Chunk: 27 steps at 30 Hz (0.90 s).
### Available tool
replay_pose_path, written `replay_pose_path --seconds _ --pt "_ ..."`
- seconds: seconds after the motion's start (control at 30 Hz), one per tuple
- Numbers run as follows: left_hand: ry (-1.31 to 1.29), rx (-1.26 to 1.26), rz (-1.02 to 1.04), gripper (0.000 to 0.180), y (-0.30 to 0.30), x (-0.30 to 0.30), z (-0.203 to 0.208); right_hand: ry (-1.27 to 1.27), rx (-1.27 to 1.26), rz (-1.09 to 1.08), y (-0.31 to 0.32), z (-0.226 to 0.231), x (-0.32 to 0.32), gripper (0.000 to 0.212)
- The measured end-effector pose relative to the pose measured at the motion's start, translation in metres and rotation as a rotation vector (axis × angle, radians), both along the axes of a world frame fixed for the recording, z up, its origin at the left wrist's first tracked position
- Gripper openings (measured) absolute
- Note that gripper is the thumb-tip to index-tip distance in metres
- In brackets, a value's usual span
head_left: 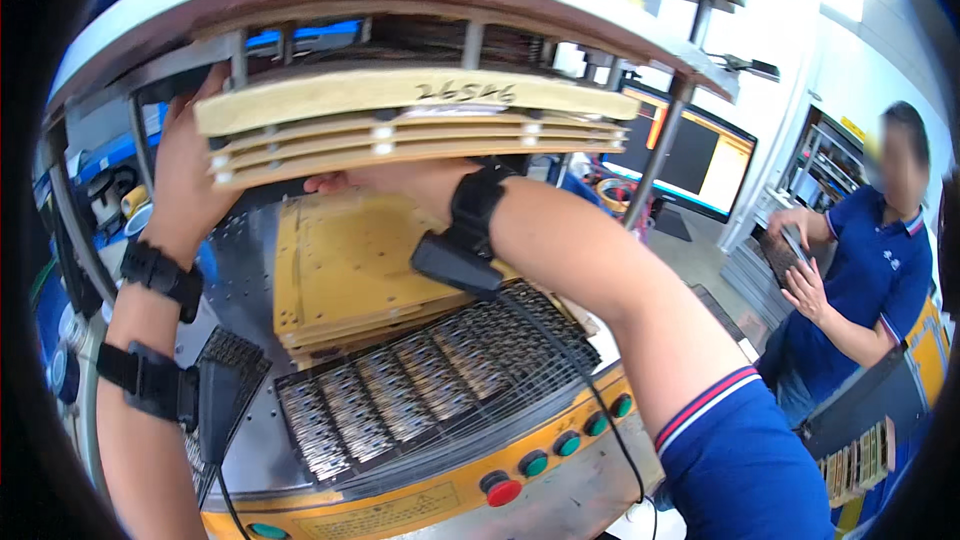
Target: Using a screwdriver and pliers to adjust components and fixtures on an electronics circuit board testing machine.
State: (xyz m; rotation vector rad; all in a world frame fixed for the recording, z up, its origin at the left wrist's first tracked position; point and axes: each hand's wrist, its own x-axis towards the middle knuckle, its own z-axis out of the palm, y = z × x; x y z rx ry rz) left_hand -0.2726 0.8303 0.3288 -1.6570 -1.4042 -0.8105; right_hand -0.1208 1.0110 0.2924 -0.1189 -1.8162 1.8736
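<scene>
A layered press fixture (420, 125), with a thick cream board on top and thinner tan boards below, hangs under the machine's upper plate. My left hand (195, 175) is wrapped round its left end, with the fingers partly behind it. My right hand (400, 183) reaches in just beneath its lower boards. A few curled fingertips show there, but the boards hide most of that hand and whatever it touches. Below lies a yellow stacked base plate (345, 260) on the metal bed. In front of it rests a dark panel of circuit boards (420, 380).
Another dark panel (228, 370) lies by my left forearm. A red button (500, 487) and several green ones line the front edge. Metal posts (660, 150) flank the press. A monitor (690, 160) stands behind at right; a co-worker (850, 260) holds a dark panel.
</scene>
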Motion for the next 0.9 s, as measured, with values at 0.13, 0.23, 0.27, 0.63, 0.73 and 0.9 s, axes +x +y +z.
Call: replay_pose_path --seconds 0.13,0.23,0.27,0.63,0.73,0.9 --pt "-0.041 0.097 -0.093 0.074 -0.006 -0.015 -0.009 -0.009 0.07 -0.067 -0.029 -0.007 0.058 0.011" --pt "-0.071 0.05 -0.061 0.072 0.001 -0.016 -0.01 -0.017 0.11 -0.128 -0.029 -0.002 0.069 0.011" --pt "-0.068 0.052 -0.069 0.072 0.003 -0.017 -0.011 -0.02 0.122 -0.146 -0.03 -0.001 0.07 0.012" --pt "0.01 0.087 -0.051 0.064 0.007 -0.026 -0.01 -0.068 0.229 -0.276 -0.041 0.007 0.051 0.015" --pt "-0.016 0.004 -0.002 0.066 -0.003 -0.026 -0.01 -0.081 0.246 -0.259 -0.052 0.005 0.043 0.016" --pt "-0.091 -0.013 -0.007 0.078 -0.011 -0.012 -0.008 -0.135 0.341 -0.268 -0.047 -0.002 0.015 0.014"
